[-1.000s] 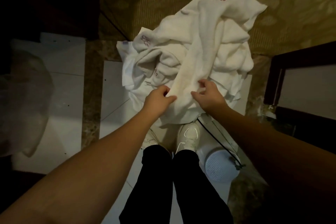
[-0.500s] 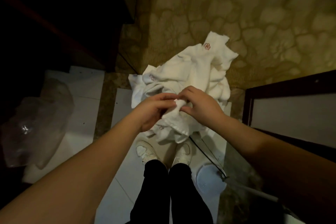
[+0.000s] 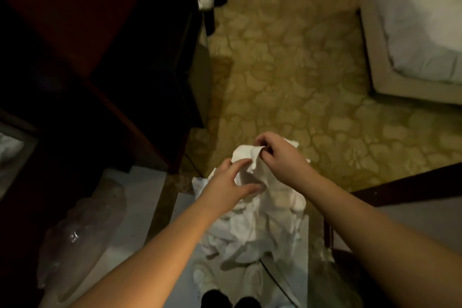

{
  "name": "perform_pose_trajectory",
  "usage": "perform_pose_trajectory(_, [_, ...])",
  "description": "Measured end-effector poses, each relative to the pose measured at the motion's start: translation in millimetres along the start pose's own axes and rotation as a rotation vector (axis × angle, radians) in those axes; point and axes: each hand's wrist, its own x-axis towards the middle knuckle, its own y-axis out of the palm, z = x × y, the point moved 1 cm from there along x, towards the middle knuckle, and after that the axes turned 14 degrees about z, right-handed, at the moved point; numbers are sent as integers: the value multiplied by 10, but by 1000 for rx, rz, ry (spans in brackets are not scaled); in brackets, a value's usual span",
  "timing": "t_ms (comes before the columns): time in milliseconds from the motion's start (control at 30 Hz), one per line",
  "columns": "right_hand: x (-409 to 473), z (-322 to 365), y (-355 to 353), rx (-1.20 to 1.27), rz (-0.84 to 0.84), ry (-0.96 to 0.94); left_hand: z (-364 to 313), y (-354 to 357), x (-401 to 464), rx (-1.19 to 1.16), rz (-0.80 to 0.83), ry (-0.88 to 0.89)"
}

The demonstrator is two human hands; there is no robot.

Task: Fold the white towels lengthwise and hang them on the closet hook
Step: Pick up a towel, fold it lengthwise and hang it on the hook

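A white towel (image 3: 252, 227) hangs in front of me, lifted off the floor, its lower part bunched over the tiles. My right hand (image 3: 280, 157) pinches the towel's top edge between thumb and fingers. My left hand (image 3: 230, 182) lies just below and left of it, fingers spread against the cloth and thumb hooked around a fold. The closet hook is not in view. A dark wooden closet (image 3: 105, 52) stands at the left.
Patterned beige carpet (image 3: 300, 77) stretches ahead. A bed with white sheets (image 3: 415, 27) is at the upper right. A clear plastic bag (image 3: 82, 232) lies on the white tiles at the lower left. A dark door frame (image 3: 400, 182) runs along the right.
I have straightened up and the view has risen. The towel has come up off the floor with both hands. My right hand now holds its top edge higher than the left.
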Motion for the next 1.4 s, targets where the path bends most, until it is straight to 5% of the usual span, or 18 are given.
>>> perform_pose_trajectory(133, [-88, 654, -533, -169, 150, -132, -697, -475, -398, 15, -170, 82])
perform_pose_trajectory(333, [-515, 1631, -1165, -284, 125, -249, -1305, -1093, -1360, -108, -224, 178])
perform_pose_trajectory(600, [-1190, 2468, -1588, -98, -198, -332, -1169, -1890, -2508, 535, -665, -5])
perform_pose_trajectory(833, [-1833, 2989, -1378, 18, -367, -410, -782, -2128, -3874, 793, -967, -178])
perform_pose_trajectory(1000, [-2268, 3408, -825, 110, -438, -425, -211, -2014, -4918, 278, -949, -188])
perform_pose_trajectory(1200, [-2864, 3790, -16, 330, -447, -368, 281, -1713, -6002, -545, -940, 306])
perform_pose_trajectory(1400, [-3369, 4068, 484, 589, -270, -337, 435, -1249, -6903, -724, -917, 425])
